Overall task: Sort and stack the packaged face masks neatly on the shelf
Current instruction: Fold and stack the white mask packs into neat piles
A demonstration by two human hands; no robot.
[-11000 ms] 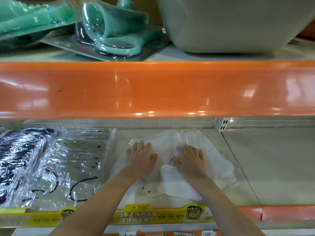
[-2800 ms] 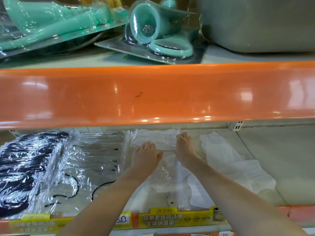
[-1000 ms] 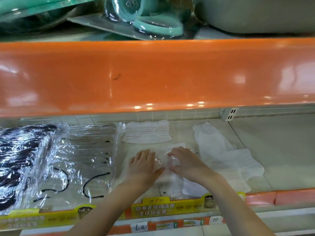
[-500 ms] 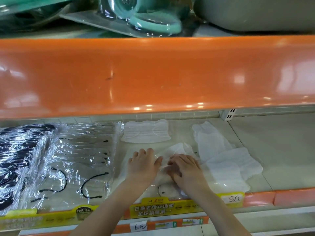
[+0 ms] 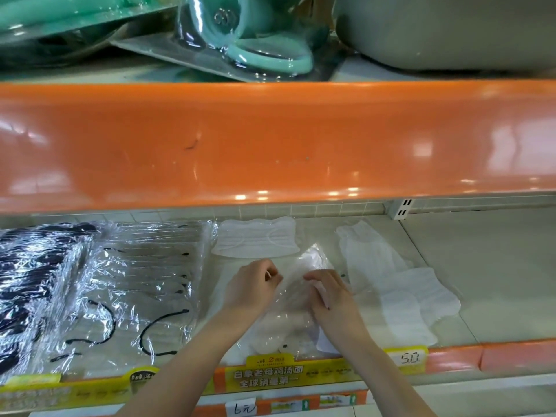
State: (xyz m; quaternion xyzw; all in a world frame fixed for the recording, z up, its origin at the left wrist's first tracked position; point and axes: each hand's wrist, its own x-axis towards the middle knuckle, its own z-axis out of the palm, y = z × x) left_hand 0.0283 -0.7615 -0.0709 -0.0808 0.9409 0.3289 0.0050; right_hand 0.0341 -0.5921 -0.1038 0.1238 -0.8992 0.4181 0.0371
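The clear-wrapped mask packet (image 5: 296, 299) lies mid-shelf near the front edge, now lifted at its far end. The left hand (image 5: 251, 288) and right hand (image 5: 326, 293), flat half a second ago, have curled and pinch its plastic. One white mask (image 5: 255, 239) lies behind, loose white masks (image 5: 391, 284) to the right.

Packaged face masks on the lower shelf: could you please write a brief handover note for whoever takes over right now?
Left hand and right hand both pinch a clear crinkly plastic mask packet at mid-shelf.
One flat white mask packet lies behind them; loose white mask packets sprawl to the right.
Black-strapped mask packs in clear wrap already lie stacked on the left.
Left: stack the held packet, then the loose ones.
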